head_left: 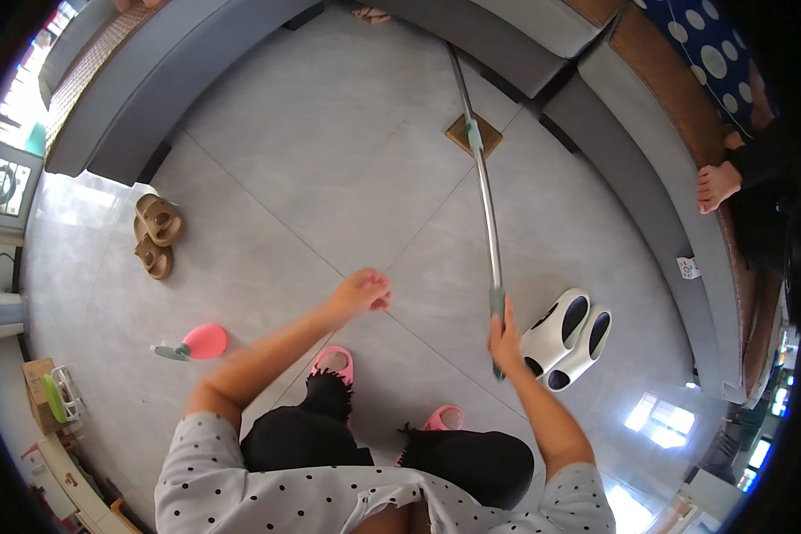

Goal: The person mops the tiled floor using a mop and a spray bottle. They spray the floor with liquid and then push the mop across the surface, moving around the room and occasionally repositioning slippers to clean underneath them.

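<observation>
My right hand point(505, 338) is wrapped around the grey-green grip of a long-handled cleaning tool point(487, 205) with a silver metal pole. The pole slants away from me across the floor, and its far end reaches the base of the sofa at the top; its head cannot be made out there. My left hand point(361, 294), slightly blurred, hovers over the floor with fingers curled in and nothing visible in them. White slippers point(568, 338) with dark patches lie just right of my right hand. Pink slippers point(334, 363) are on my feet.
A grey sofa point(632, 147) curves along the right, where another person's bare foot point(719, 185) rests. Another grey seat point(187, 62) stands at upper left. Brown sandals point(157, 233) and a pink spray bottle point(206, 341) lie left. A brown square point(488, 142) lies under the pole.
</observation>
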Motion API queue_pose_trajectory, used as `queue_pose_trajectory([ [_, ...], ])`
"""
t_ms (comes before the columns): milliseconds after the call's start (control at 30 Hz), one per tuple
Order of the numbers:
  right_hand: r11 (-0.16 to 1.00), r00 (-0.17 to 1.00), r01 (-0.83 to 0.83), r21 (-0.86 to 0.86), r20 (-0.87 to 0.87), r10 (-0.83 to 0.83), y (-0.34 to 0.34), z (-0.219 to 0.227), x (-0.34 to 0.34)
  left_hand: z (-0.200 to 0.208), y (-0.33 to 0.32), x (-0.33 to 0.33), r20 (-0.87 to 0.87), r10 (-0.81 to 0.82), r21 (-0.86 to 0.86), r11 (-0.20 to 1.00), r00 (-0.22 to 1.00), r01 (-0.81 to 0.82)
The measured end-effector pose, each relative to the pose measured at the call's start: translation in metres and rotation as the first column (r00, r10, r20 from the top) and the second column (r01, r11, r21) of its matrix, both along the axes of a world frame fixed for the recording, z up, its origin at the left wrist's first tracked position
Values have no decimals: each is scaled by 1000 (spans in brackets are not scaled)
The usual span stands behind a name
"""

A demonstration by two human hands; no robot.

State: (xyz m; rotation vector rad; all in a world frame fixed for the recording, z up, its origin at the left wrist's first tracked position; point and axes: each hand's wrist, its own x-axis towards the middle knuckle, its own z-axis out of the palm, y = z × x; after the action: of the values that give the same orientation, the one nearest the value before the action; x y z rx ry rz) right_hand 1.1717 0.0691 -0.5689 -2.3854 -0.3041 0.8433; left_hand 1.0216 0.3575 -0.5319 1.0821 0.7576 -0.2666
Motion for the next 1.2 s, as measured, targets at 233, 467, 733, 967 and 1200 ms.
queue_pose_trajectory([
  [233,991,989,46,-123,-134,-62,-102,48,-135,14,-41,135,-174,-274,182,935,946,305],
  [467,996,991,39,-75,-128,-48,-109,37,-142,-18,-79,110,65,-498,-44,864,865,501],
  [733,975,994,70,211,-93,-51,116,-49,42,17,5,-59,-76,26,34,999,997,-23],
  [967,810,982,187,556,-110,-151,306,-39,133,5,1,-190,-313,602,-11,771,735,-636],
  [1200,816,957,268,512,-241,-163,392,-35,190,24,-13,-214,-398,634,-27,714,663,-699],
])
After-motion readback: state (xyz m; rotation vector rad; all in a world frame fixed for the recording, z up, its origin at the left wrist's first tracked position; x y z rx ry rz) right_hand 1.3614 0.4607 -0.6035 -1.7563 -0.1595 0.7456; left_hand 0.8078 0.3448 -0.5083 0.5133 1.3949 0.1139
